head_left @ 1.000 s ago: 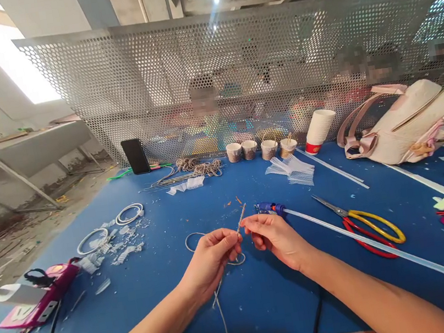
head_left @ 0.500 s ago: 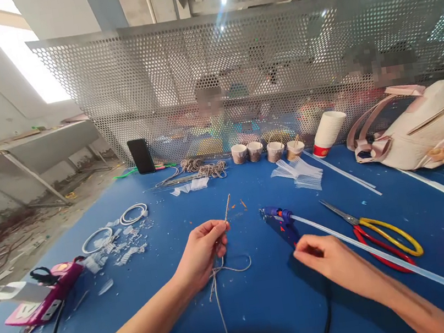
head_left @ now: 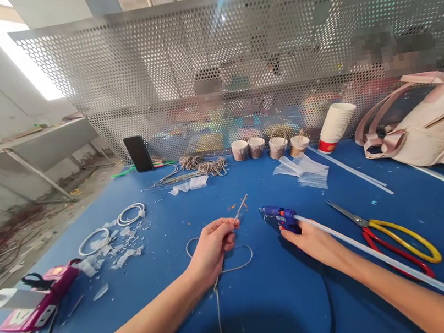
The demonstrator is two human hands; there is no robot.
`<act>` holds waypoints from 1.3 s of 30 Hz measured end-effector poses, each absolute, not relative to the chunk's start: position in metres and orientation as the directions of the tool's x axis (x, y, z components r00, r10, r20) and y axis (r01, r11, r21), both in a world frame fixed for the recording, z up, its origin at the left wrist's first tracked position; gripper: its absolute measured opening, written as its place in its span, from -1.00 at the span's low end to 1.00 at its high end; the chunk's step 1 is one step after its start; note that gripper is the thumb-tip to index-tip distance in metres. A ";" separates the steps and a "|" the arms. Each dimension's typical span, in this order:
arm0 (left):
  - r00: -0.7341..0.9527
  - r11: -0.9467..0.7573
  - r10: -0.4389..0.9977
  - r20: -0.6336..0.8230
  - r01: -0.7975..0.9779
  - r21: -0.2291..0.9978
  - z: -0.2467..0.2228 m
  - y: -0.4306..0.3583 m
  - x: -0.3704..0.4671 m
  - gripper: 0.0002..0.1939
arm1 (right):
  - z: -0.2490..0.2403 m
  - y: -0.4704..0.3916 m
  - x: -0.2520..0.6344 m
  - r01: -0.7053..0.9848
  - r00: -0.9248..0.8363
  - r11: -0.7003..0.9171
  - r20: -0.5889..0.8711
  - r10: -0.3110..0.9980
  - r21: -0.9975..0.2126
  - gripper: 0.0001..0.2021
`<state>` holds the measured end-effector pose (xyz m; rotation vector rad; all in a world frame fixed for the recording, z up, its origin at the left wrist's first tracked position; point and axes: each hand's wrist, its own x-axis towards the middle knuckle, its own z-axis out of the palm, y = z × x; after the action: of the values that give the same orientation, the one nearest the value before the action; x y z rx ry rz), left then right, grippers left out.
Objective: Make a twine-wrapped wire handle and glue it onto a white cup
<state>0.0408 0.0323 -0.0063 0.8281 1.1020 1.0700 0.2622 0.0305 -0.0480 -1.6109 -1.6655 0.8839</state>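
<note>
My left hand (head_left: 214,246) pinches a thin grey-beige cord (head_left: 240,208) near its end, and the tip sticks up beyond the fingers. The rest of that cord loops below the hand and trails toward the table's front edge. My right hand (head_left: 311,243) is wrapped round the handle of a blue hot glue gun (head_left: 280,214), whose nozzle points left toward the cord. A long translucent glue stick (head_left: 354,242) runs out of the gun's back over my right forearm. Scissors (head_left: 364,223) with one yellow and one red handle lie right of my right hand.
Coiled cords (head_left: 205,166), small cups (head_left: 256,148), a leaning paper cup stack (head_left: 335,126) and a phone (head_left: 138,154) stand along the perforated metal screen (head_left: 157,70). White rings (head_left: 131,214) and plastic scraps lie left, near a pink power strip (head_left: 53,292). A backpack (head_left: 428,124) sits right.
My right hand has closed round the glue gun's handle, where before it hovered beside it. My left hand has shifted slightly right, with the cord's tip leaning further right.
</note>
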 end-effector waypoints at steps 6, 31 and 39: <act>0.120 0.358 0.934 -0.337 -0.276 0.892 -0.009 0.028 0.042 -0.86 | -0.026 0.010 0.255 0.443 -0.128 -0.008 -0.073 0.989 -0.897 -0.72; 0.113 0.209 0.973 -0.203 -0.045 0.977 -0.017 0.015 0.045 -0.75 | -0.028 -0.012 0.246 0.511 -0.295 0.383 0.262 0.919 -0.770 -0.79; 0.126 0.275 0.954 -0.270 -0.024 0.961 -0.019 0.014 0.043 -0.73 | -0.029 -0.013 0.245 0.531 -0.343 0.424 0.271 0.899 -0.734 -0.83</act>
<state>0.0428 0.0142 -0.0187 1.0306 1.2091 0.9372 0.2455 -0.0126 -0.0288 -1.2046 -2.0134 0.7094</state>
